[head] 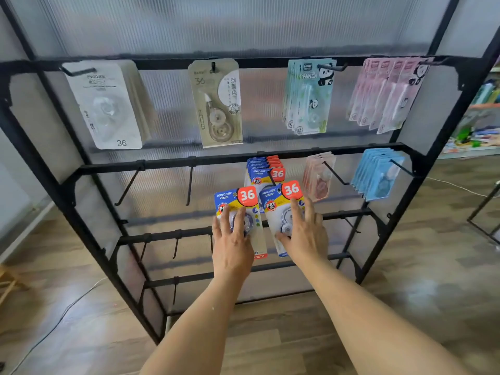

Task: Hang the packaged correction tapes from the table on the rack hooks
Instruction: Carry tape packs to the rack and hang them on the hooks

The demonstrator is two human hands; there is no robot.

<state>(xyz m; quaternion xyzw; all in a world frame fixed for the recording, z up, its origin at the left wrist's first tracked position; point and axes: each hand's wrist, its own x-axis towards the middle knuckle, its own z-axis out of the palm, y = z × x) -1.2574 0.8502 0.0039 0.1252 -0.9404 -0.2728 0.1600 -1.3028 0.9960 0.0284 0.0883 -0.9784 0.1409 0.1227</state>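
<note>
Two hands raised in front of a black rack (414,155), each with one blue-and-yellow pack marked "36".

Left hand (232,244): holding the left pack (238,204) upright, fingers spread over the clear blister on its front, thumb not visible behind the card. Top of this pack free in the air, just left of the middle-row hook (271,178), not hung on anything.

Right hand (304,234): gripping the right pack (281,204), fingers laid over the front, thumb at the lower left edge of the card. Pack tilted a little to the right, its top edge right at the tip of that hook, in front of a stack of same packs (263,169) already hanging there. Cannot tell if the hole is on the hook.

Same row, further right: a reddish-pink stack (318,175) and a light blue stack (377,174). Two bare hooks (127,189) to the left.

Top row, from left: white packs (105,104), a beige pack (216,104), panda packs in green (308,96) and pink (387,93).

Below, wooden floor (433,266) with a thin cable (54,323).
</note>
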